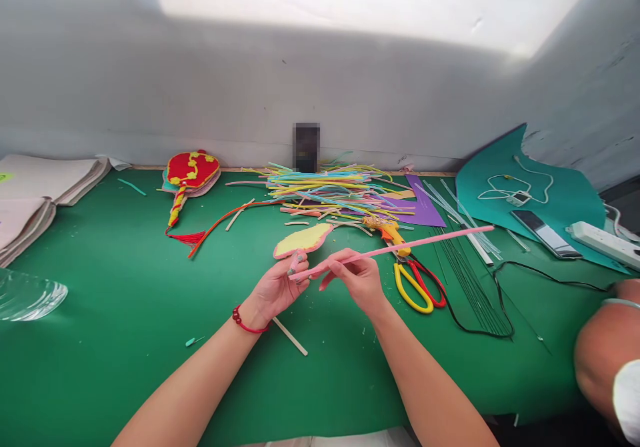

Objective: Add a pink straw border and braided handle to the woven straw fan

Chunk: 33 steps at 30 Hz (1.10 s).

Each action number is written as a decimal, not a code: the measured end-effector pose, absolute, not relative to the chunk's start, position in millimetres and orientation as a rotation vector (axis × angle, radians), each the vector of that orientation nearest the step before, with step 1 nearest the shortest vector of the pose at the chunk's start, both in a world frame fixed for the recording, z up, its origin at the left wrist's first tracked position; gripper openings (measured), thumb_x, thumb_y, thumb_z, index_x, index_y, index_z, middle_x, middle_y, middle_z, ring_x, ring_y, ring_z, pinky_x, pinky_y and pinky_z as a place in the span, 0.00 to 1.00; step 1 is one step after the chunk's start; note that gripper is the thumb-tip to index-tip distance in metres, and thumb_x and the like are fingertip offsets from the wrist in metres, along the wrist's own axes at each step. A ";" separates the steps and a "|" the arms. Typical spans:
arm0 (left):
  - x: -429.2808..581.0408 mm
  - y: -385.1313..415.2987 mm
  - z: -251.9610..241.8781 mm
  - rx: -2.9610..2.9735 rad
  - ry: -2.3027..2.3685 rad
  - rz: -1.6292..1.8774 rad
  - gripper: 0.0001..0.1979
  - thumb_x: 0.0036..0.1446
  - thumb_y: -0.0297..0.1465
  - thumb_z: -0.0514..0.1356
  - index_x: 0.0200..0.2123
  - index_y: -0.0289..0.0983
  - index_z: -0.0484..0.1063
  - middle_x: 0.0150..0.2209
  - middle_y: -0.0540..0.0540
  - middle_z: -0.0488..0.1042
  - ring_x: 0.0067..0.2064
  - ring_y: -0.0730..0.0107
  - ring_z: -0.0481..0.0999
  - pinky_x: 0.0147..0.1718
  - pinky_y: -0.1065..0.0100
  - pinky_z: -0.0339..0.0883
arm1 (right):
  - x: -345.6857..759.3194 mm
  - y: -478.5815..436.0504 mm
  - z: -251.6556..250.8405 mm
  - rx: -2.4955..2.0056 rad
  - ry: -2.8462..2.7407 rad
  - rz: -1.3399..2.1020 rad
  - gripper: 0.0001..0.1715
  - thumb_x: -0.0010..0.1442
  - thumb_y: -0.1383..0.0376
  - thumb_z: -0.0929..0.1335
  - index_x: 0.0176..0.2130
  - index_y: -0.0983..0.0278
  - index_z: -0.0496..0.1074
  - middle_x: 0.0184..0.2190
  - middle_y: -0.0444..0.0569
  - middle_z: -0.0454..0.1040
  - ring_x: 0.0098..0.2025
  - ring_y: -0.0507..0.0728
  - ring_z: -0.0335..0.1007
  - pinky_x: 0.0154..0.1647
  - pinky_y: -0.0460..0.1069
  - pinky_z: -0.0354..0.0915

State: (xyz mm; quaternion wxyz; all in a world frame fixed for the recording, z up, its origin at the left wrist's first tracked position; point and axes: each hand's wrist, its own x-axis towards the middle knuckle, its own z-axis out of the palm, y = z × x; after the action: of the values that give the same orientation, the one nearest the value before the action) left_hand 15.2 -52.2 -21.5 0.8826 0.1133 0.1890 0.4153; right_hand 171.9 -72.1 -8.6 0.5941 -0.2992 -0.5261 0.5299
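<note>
While the pink fuzzy strip (425, 241) is pinched between the thumb and fingers of the right hand (361, 279), its near end is met by the fingertips of the left hand (280, 288). The strip is held above the green table (150, 367), almost straight; its long axis is carried from the left hand's fingers toward the right, with a gentle rise in view, and its free end is pointed to the right. By the left hand the yellow piece (301, 239), edged in pink, is gripped narrowly at its lower edge; its long axis is slanted from lower left to upper right. Whether the strip's near end is firmly clasped by the left fingers cannot be told. In view, the handle of the glue gun (397, 237) is crossed by the strip, and the scissors (414, 288) are seen just below it. Behind the yellow piece, a pile of coloured strips (320, 187) is spread.
</note>
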 end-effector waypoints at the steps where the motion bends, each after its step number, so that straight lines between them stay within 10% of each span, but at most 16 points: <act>1: 16.0 -52.3 -21.6 0.223 0.397 0.875 0.06 0.54 0.22 0.59 0.26 0.32 0.64 0.18 0.57 0.56 0.18 0.86 0.61 0.20 0.81 0.63 | 171.3 -72.6 -9.0 -0.708 -1.219 1.197 0.07 0.56 0.62 0.70 0.30 0.64 0.75 0.26 0.47 0.77 0.26 0.54 0.75 0.21 0.48 0.74; 19: 25.2 -68.5 -9.6 0.470 0.744 0.942 0.07 0.56 0.32 0.60 0.34 0.33 0.69 0.27 0.49 0.76 0.31 0.73 0.79 0.25 0.78 0.71 | 173.8 -73.8 -8.6 -0.832 -1.165 0.988 0.09 0.57 0.60 0.68 0.30 0.62 0.74 0.25 0.46 0.77 0.27 0.55 0.75 0.24 0.49 0.74; 33: 22.7 -68.3 -7.2 1.171 0.739 1.259 0.11 0.55 0.33 0.61 0.41 0.36 0.75 0.42 0.42 0.76 0.43 0.64 0.75 0.43 0.68 0.69 | 179.0 -70.6 -6.6 -0.906 -1.109 0.920 0.09 0.56 0.59 0.69 0.30 0.61 0.75 0.28 0.46 0.76 0.29 0.56 0.75 0.22 0.50 0.73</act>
State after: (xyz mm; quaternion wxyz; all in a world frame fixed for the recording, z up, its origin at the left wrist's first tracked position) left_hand 22.7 -68.3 -7.2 0.5932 0.5037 0.3181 0.5415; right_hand 179.0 -70.6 -6.6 0.6592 -0.4005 -0.4898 0.4064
